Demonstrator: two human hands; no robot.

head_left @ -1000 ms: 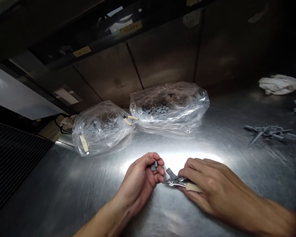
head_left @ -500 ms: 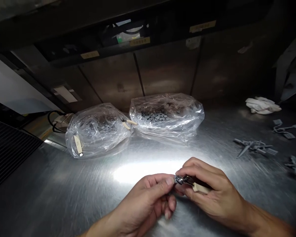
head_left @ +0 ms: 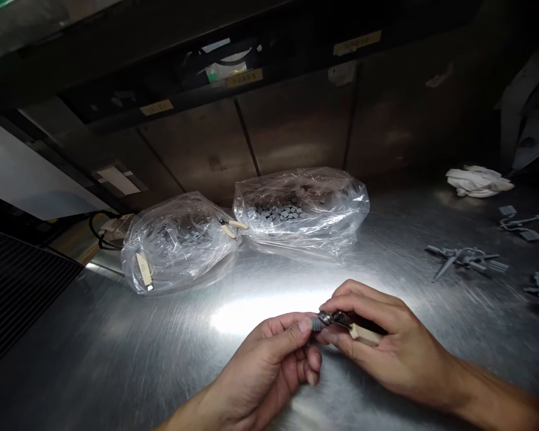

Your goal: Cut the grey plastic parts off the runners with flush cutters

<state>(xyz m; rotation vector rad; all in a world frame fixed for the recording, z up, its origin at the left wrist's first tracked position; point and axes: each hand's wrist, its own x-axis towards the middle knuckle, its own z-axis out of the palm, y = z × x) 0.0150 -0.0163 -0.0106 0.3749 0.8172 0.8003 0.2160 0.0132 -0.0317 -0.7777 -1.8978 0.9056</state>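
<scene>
Between the thumb and fingertips of my left hand (head_left: 281,359) is a small grey ribbed plastic part (head_left: 316,324). My right hand (head_left: 388,341) is closed around a pair of cutting pliers (head_left: 365,335) with cream handles and a dark metal head. The plier jaws meet the right end of the grey part; whether they grip it is too small to tell. Both hands are close together above the metal table (head_left: 170,353), fingertips nearly touching. Most of the plier handles is hidden inside my right palm.
Two clear plastic bags (head_left: 300,206) (head_left: 184,239) of small grey pieces lie at the back. A second pair of pliers (head_left: 232,227) and a cream-handled tool (head_left: 144,272) rest on the left bag. Grey plastic sprues (head_left: 467,258) and a white cloth (head_left: 478,181) are at right.
The grey part now shows its ribbed side more, with the plier head slightly farther left along my fingertips. Both hands keep their hold. The whole view has shifted slightly.
</scene>
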